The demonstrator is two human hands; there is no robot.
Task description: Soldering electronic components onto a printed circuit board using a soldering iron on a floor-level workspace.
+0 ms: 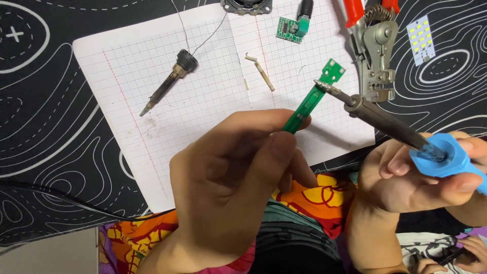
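A person's left hand (228, 177) pinches the near end of a narrow green circuit board (309, 99) between thumb and fingers, holding it above a sheet of squared paper (203, 101) laid over a black desk mat with white contour lines (40, 127). The board's long axis runs diagonally, from the fingertips low and centre up and away to the right, its wider far end pointing toward the top right. The right hand (421, 177) is wrapped around the blue handle of a soldering iron (385, 124), fingers closed on the grip; the iron's dark shaft slants up and to the left, and its tip touches the board close to the far end. Beyond them on the paper lie two small pale bits of sleeving (261, 71) and, to the left, a bare soldering-iron element with a black collar (170, 81), tip pointing down-left. Farther back rest a red-handled wire stripper (373, 45), a small green module board (289, 28), a white LED panel (421, 38) on the mat at right, and the edge of a small speaker (246, 5)
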